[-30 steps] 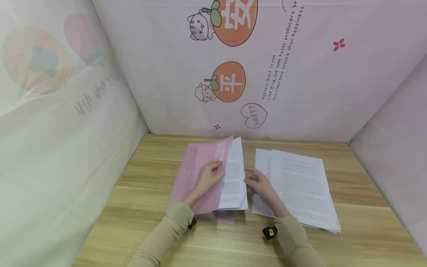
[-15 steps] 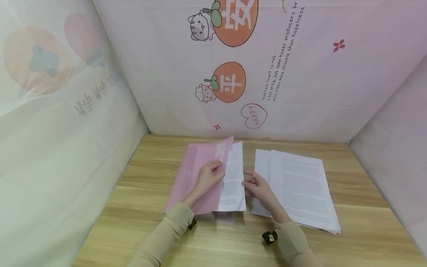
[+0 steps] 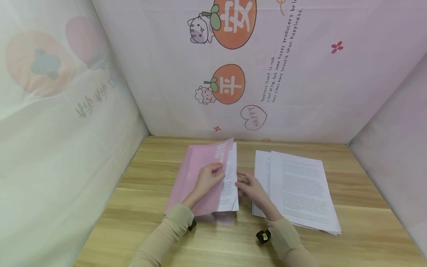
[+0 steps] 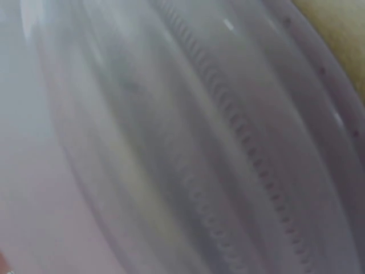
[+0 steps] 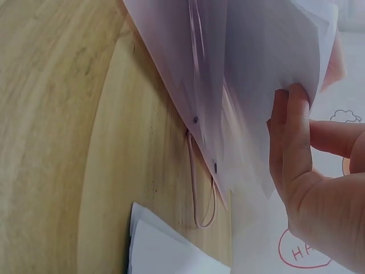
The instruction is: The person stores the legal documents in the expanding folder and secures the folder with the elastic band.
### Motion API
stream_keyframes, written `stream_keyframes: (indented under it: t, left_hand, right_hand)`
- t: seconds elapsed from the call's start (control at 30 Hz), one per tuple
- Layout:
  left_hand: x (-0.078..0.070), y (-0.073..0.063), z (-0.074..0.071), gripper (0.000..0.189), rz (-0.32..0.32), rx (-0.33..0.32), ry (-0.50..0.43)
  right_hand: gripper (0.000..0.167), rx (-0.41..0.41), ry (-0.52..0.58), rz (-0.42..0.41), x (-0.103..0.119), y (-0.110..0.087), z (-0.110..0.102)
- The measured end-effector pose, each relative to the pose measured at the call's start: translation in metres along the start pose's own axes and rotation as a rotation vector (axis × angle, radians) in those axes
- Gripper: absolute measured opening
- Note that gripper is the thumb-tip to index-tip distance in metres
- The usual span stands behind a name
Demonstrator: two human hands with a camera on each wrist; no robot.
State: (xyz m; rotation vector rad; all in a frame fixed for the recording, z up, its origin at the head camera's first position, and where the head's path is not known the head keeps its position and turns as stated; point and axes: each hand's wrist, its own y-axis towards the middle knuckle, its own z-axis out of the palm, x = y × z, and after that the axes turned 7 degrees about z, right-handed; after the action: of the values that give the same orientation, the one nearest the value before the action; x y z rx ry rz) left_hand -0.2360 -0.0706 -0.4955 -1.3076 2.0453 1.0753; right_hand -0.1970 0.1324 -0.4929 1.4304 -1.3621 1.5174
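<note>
A pink translucent folder with white lettering leans on the table, its front cover lifted. My left hand holds that cover near its right edge, thumb and fingers at the edge. Printed sheets stand partly inside the folder, a strip showing past the cover. My right hand pinches the sheets' right edge. In the right wrist view, the fingers lie against one side of the paper and the thumb is on the other. Blurred ridged folds of the folder fill the left wrist view.
A second stack of printed sheets lies on the wooden table to the right. A thin elastic loop hangs from the folder's edge. Printed cloth walls enclose the table at the back and sides.
My right hand has moved left, carrying the sheets deeper into the folder, so the showing strip is narrower. My left hand and the cover have stayed nearly still.
</note>
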Motion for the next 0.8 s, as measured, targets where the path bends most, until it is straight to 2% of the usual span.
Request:
stream_keyframes:
  t: [0.47, 0.63, 0.8]
  left_hand:
    - [0.003, -0.001, 0.002, 0.041, -0.004, 0.009, -0.011]
    - [0.002, -0.001, 0.002, 0.041, 0.002, 0.012, -0.015]
    - [0.001, 0.000, 0.001, 0.042, -0.003, 0.015, -0.015]
  right_hand:
    - [0.057, 0.003, 0.004, -0.016, -0.003, 0.008, 0.014]
    - [0.057, -0.014, -0.006, -0.029, 0.000, 0.010, 0.021]
    - [0.055, -0.040, 0.013, -0.005, 0.000, 0.014, 0.029]
